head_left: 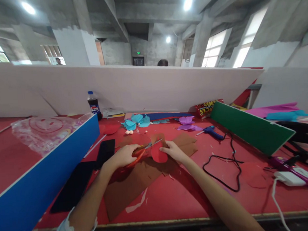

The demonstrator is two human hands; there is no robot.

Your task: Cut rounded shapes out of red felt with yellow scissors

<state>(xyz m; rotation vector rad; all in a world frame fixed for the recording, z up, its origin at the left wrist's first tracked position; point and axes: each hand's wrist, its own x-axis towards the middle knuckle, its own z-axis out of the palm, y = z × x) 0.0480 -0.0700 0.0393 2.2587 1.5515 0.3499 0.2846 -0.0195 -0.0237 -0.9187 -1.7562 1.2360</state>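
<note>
- The left hand (125,155) is closed around the orange handles of a pair of scissors (143,150), whose blades point toward the red paper shape (158,154).
- The right hand (172,151) pinches that red paper shape by its right edge, fingers narrow on it, above the middle of the red table (181,198).
- Brown paper sheets (130,187) lie beneath both hands, reaching toward the table's near edge.
- A black phone (105,151) lies just left of the left hand, beside a blue board (43,186).
- A blue glue gun (213,132) with a black cord (226,166) lies to the right, near a green board (250,128).
- Teal paper flowers (137,122), purple paper flowers (186,123) and a Pepsi bottle (94,105) sit toward the far edge.
</note>
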